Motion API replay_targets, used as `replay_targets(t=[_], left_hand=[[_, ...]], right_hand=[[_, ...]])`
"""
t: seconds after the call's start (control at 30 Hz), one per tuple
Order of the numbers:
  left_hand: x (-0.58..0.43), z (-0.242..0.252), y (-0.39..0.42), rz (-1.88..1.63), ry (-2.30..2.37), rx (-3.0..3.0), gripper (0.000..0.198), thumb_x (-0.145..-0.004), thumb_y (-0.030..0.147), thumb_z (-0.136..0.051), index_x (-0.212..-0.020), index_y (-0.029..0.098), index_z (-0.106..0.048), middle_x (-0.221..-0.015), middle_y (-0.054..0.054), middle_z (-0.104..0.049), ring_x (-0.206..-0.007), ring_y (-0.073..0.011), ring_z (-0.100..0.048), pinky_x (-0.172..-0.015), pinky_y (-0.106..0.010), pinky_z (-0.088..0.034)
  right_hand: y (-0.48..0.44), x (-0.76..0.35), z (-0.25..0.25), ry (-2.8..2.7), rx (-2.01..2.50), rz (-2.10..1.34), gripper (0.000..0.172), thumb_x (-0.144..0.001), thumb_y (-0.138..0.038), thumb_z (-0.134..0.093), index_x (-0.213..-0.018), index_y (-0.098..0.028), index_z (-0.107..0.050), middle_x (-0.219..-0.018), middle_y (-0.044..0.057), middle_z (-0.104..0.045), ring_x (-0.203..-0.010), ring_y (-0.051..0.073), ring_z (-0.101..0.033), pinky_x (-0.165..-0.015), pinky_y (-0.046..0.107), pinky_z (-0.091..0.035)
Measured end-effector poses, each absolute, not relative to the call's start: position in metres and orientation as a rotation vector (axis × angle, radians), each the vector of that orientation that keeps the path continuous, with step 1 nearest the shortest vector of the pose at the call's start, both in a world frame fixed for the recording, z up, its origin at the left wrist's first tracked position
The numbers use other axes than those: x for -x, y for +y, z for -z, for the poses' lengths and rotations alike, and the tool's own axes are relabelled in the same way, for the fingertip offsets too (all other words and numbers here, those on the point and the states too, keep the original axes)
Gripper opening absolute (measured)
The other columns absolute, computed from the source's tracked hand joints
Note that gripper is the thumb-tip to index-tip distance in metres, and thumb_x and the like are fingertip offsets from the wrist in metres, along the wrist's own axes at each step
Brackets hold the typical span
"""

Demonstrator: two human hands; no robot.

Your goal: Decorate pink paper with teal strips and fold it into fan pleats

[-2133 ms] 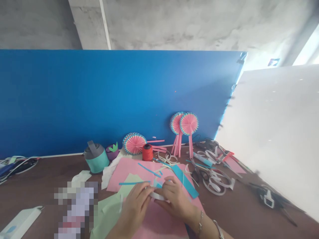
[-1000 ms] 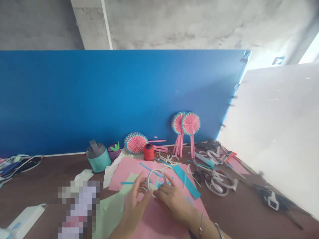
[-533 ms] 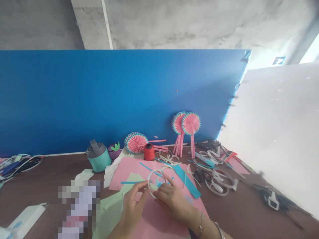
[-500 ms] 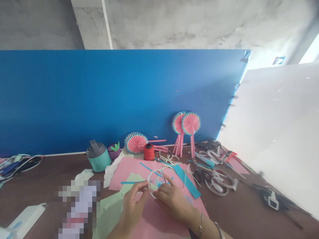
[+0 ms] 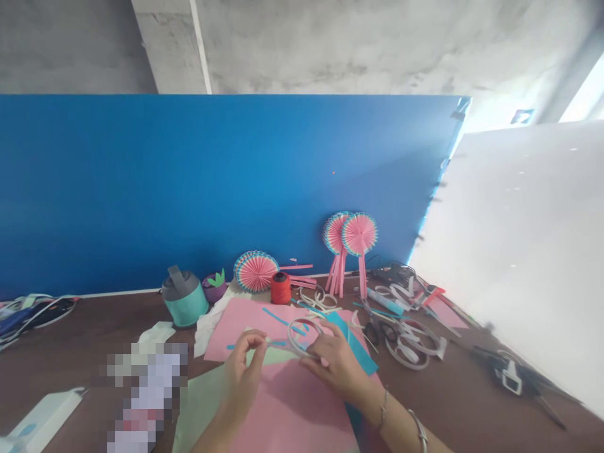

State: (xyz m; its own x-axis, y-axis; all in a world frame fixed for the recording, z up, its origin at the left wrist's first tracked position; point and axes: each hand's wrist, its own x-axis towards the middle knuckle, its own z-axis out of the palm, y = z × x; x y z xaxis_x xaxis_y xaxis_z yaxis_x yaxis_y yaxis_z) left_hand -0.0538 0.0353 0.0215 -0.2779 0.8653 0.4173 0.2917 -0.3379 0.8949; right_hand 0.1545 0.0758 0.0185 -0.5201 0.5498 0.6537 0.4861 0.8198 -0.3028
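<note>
My right hand (image 5: 334, 357) grips a thin white roll of tape (image 5: 290, 338), held on edge over the paper. To its left, my left hand (image 5: 246, 362) is closed in a pinch. A pale strip seems to run from its fingertips to the roll, though it is faint. Beneath both hands lie a pink paper sheet (image 5: 302, 402) and a light green sheet (image 5: 201, 396). Narrow blue paper strips (image 5: 277, 314) rest on the pink sheet behind the roll. A wider blue paper piece (image 5: 358, 352) lies partly behind my right hand.
Pleated pink paper fans (image 5: 257, 272) and more fans (image 5: 360, 234) lean by the blue partition (image 5: 189, 176). A red thread spool (image 5: 280, 289) and a teal container (image 5: 185, 303) stand at the back. Scissors (image 5: 372, 330) and tape rolls (image 5: 410, 365) lie to the right.
My hands have moved apart. My left hand shifted left from the roll, and my right hand carried the roll slightly right. A pale strip now seems to span the gap.
</note>
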Motion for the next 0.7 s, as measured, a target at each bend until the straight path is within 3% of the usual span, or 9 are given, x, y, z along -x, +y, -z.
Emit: replay_targets(t=[0.17, 0.4, 0.7], left_hand=[[0.059, -0.028, 0.037, -1.629, 1.445, -1.299, 0.031, -0.075, 0.049, -0.061, -0.072, 0.018, -0.057, -0.067, -0.001, -0.059, -0.068, -0.0166, -0.058, -0.066, -0.026, -0.048], [0.066, -0.034, 0.043, -1.803, 1.380, -0.963, 0.038, -0.063, 0.036, -0.073, -0.086, 0.021, -0.047, -0.065, 0.003, -0.065, -0.066, -0.0151, -0.062, -0.068, -0.027, -0.048], [0.080, -0.028, 0.051, -1.767, 1.382, -0.913, 0.049, -0.059, 0.034, -0.076, -0.096, 0.020, -0.048, -0.062, 0.003, -0.065, -0.065, -0.0149, -0.060, -0.068, -0.027, -0.045]], right_hand=[[0.089, -0.169, -0.023, -2.116, 0.897, -0.275, 0.036, -0.089, -0.043, -0.053, -0.061, -0.020, -0.056, -0.052, -0.005, -0.052, -0.051, 0.011, -0.048, -0.090, 0.040, -0.044], [0.096, -0.180, -0.031, -2.078, 0.956, -0.491, 0.027, -0.091, -0.031, -0.047, -0.071, -0.021, -0.063, -0.066, 0.000, -0.063, -0.070, 0.016, -0.057, -0.071, 0.031, -0.047], [0.102, -0.185, -0.031, -1.987, 1.030, -0.710, 0.021, -0.083, -0.024, -0.050, -0.073, -0.018, -0.067, -0.074, 0.005, -0.067, -0.074, 0.018, -0.060, -0.073, 0.031, -0.045]])
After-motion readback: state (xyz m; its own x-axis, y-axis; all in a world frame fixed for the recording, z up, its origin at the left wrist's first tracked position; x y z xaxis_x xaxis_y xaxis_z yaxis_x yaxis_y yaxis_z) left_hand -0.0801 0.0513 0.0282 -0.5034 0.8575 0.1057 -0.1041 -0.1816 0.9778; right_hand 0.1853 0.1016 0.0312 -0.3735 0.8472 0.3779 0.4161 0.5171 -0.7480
